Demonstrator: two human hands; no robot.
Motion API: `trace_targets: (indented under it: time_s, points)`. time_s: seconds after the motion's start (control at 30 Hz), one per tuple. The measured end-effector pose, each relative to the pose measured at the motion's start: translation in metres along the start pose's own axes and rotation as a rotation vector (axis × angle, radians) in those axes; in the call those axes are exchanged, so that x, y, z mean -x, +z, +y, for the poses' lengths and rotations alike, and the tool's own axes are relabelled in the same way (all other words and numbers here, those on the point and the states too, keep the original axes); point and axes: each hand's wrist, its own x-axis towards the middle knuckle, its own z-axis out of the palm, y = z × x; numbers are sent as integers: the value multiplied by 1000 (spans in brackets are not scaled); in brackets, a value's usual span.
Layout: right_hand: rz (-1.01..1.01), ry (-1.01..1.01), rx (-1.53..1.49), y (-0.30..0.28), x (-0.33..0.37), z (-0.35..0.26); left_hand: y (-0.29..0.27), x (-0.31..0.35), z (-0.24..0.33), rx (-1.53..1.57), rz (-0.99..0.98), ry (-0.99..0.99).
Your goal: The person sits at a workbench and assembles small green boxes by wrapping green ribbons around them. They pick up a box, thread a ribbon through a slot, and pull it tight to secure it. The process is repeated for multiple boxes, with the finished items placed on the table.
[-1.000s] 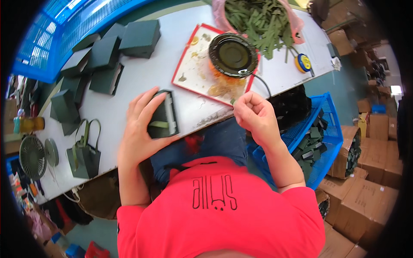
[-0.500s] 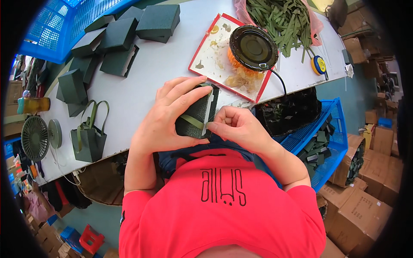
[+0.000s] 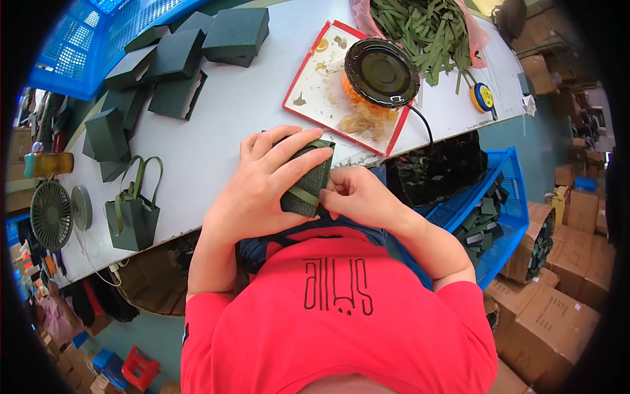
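Note:
My left hand (image 3: 266, 177) is closed around a small dark green box (image 3: 315, 173), fingers over its far end and thumb at its near end. A flat olive-green ribbon (image 3: 303, 195) crosses the box's patterned face. At the box's right side, my right hand (image 3: 359, 194) is closed, thumb and fingers pinched at its edge. Whatever is between those fingertips is hidden; the ribbon runs toward them. The box is held above the table's front edge, close to my body.
A round black glue pot (image 3: 382, 72) with a cord stands on a red-rimmed board (image 3: 308, 77). Behind it lies a heap of green ribbons (image 3: 420, 36). Several green boxes (image 3: 176, 54), a small handled bag (image 3: 133, 220) and a fan (image 3: 51, 214) are leftward. A blue crate (image 3: 515, 217) sits right.
The box has turned in my left hand, so its pale edge strip no longer shows and more of its patterned face does. My right hand has curled in closer against its side.

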Motion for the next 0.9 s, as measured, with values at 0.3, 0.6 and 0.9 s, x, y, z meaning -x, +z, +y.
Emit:
trace_targets:
  time_s: [0.3,0.6,0.9]
  points:
    - [405,-768,288,-1,24,8,-3,3,-7,-21,127,-127]
    - [108,-190,-730,19,22,44,1,2,-4,111,139,-79]
    - [501,-454,-1128,-18,23,45,-4,27,-16,80,116,-185]
